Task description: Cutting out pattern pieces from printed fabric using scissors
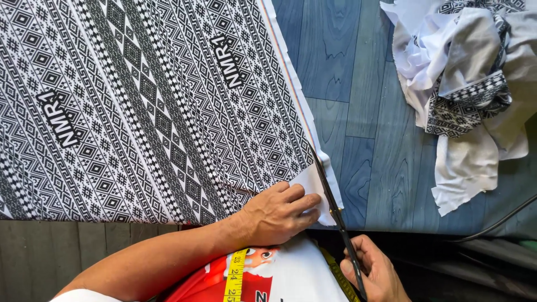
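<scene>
My left hand (278, 212) lies palm down in the lower centre of the frame. Its fingers (305, 202) are stretched flat, released rather than curled, pressing the turned-up white corner of the patterned fabric (140, 106) against the worktop (347, 100). The fingertips stop just short of the scissors (335, 215); blade and fingertips are just beside each other, and I cannot tell if they touch.

My right hand (373, 271) sits at the lower edge, right of centre. Its fingers are clenched around the scissor handles, which are mostly hidden inside the grip. The dark blades run up and to the left from that hand, along the fabric's right edge. I cannot tell how far apart the blades stand.

The fabric is black and white with a geometric print. It fills the upper left and centre of the frame, spread flat. Its right edge slants from the top centre down to my left fingertips, with a narrow white strip (293, 84) running outside it.

My left forearm comes in from the lower left, wrist straight. A yellow tape measure (235, 277) hangs over my red and white shirt at the bottom centre.

A heap of white and patterned fabric scraps (464, 84) lies in the upper right, well apart from both hands. A dark cable (498, 221) crosses the lower right.
</scene>
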